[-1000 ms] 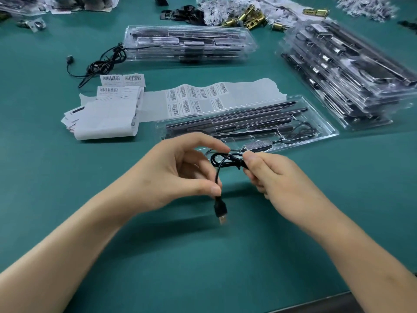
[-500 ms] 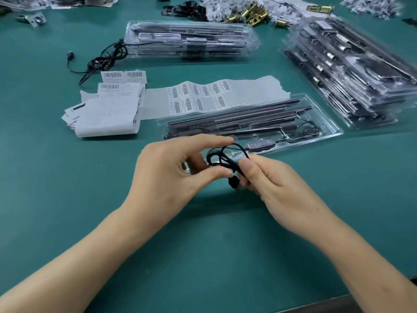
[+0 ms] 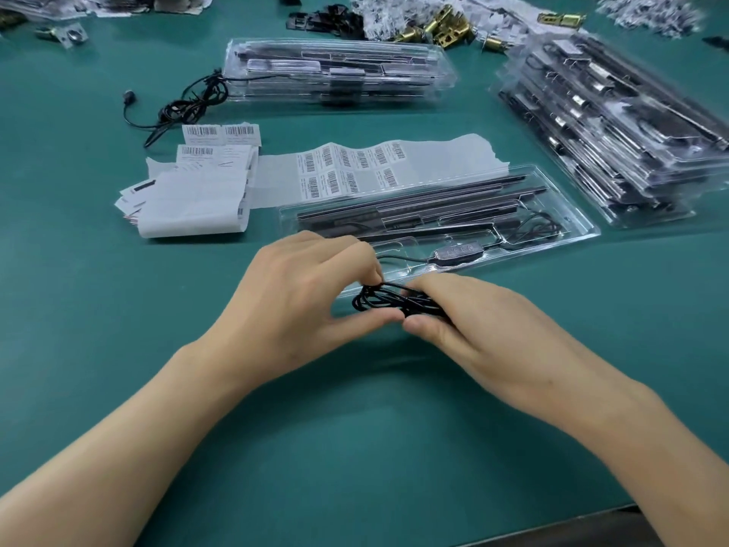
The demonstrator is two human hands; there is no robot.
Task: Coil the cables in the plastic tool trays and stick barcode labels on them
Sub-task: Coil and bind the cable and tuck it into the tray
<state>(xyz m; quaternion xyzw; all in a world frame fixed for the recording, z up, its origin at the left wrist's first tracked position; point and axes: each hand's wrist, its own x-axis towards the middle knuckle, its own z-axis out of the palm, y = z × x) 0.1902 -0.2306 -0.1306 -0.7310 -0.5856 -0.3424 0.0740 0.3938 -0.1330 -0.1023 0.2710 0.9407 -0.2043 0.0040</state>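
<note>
A thin black cable [image 3: 388, 301] is bunched into small loops between my two hands, just in front of a clear plastic tool tray [image 3: 568, 227]. My left hand [image 3: 300, 298] pinches the left side of the coil with thumb and fingers. My right hand [image 3: 477, 333] grips the right side of the coil. The cable runs back into the tray to a dark inline controller [image 3: 457, 254]. Long dark bars lie in the tray. A strip of barcode labels [image 3: 351, 171] lies behind the tray.
A folded stack of label backing paper [image 3: 193, 199] lies at the left. Another clear tray [image 3: 335, 71] with a loose black cable [image 3: 185, 104] sits further back. A pile of trays [image 3: 615, 124] stands at the right. Brass hardware [image 3: 445, 25] lies at the far edge.
The hanging USB plug has been drawn up into the coil. Both hands have closed in on the bundle, which is now tighter and lower toward the table.
</note>
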